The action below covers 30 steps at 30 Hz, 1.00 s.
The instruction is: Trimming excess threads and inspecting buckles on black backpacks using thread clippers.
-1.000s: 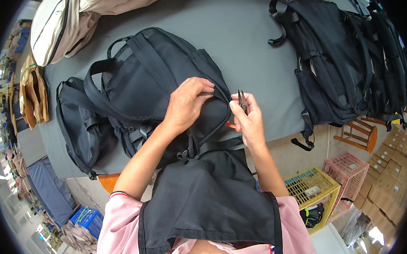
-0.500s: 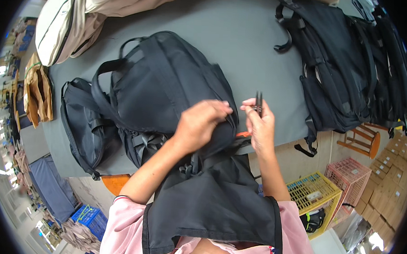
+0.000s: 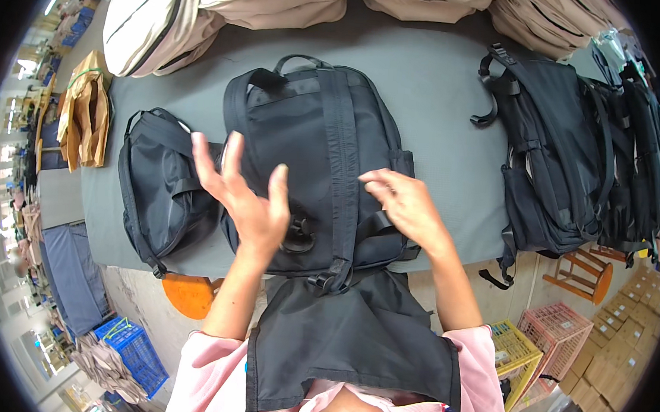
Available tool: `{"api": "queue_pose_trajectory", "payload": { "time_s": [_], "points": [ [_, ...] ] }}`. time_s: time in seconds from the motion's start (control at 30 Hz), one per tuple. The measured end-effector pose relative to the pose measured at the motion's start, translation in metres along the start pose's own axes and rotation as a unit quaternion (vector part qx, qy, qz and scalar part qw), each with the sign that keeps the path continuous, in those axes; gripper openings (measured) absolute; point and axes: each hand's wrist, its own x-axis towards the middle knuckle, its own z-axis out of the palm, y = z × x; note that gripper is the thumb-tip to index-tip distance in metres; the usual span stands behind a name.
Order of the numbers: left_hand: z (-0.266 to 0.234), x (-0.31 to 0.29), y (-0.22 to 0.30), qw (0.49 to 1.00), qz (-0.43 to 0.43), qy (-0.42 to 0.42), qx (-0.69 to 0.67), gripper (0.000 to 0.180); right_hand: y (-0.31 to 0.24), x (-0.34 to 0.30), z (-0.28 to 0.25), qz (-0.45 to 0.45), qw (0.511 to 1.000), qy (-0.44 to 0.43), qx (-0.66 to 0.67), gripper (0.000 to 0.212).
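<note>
Black backpack (image 3: 313,171) mid-frame, flat on the grey surface (image 3: 456,149), lower edge close against the wearer's dark apron (image 3: 353,326).

Left hand (image 3: 252,206) over the pack's left side: fingers well spread, nothing gripped, blurred; contact with the cloth uncertain. Right hand (image 3: 413,210) over its right side: fingers bent inward, tips close together; cannot tell if anything is pinched.

Handling, my judgement: the cloth looks soft, so best steady the body with one flat palm and let the other hand work the straps, keeping them untwisted and clear of the buckle at the bottom. Light pressure should avoid creases.

Look of the pack: matt black, slightly sheeny, lightly wrinkled. Broad strap (image 3: 340,154) running top to bottom right of centre; loop handle (image 3: 302,58) standing at the top; padded strap (image 3: 236,100) arching at upper left.
</note>
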Motion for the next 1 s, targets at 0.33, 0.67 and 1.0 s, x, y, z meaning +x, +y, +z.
{"api": "queue_pose_trajectory", "payload": {
  "time_s": [0.33, 0.67, 1.0],
  "points": [
    [-0.045, 0.054, -0.017, 0.810, -0.335, -0.125, -0.465, 0.084, -0.055, 0.014, -0.028, -0.049, 0.923, -0.017, 0.381, 0.016],
    [-0.051, 0.034, -0.039, 0.762, -0.383, -0.241, -0.464, 0.073, -0.070, -0.005, 0.019, -0.051, 0.956, 0.037, 0.288, 0.058],
    [-0.043, -0.010, -0.063, 0.726, -0.446, -0.280, -0.442, 0.072, -0.044, -0.014, 0.073, -0.045, 0.999, -0.011, 0.010, 0.056]
  ]
}}
